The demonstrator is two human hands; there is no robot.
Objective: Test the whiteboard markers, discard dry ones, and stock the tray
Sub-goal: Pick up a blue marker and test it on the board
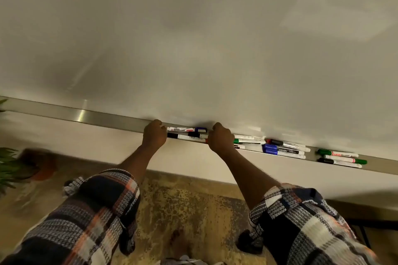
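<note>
Lighting: dim, warm, yellowish cast overall; whiteboard reads grey-beige, not white. Pale rectangular reflection at upper right of board; narrow bright streak at lower left, repeated as a glare spot on the metal tray. Soft shadow pools on board just above both hands; edges diffuse, no hard shadow lines. Wide-angle distortion: tray runs as a slant w/ slight bow; sleeves stretched large at bottom corners. Blur: plant and pot at left edge smeared; floor soft, mottled. Sharpest zone approx. centre; marker labels partly legible there.
</note>
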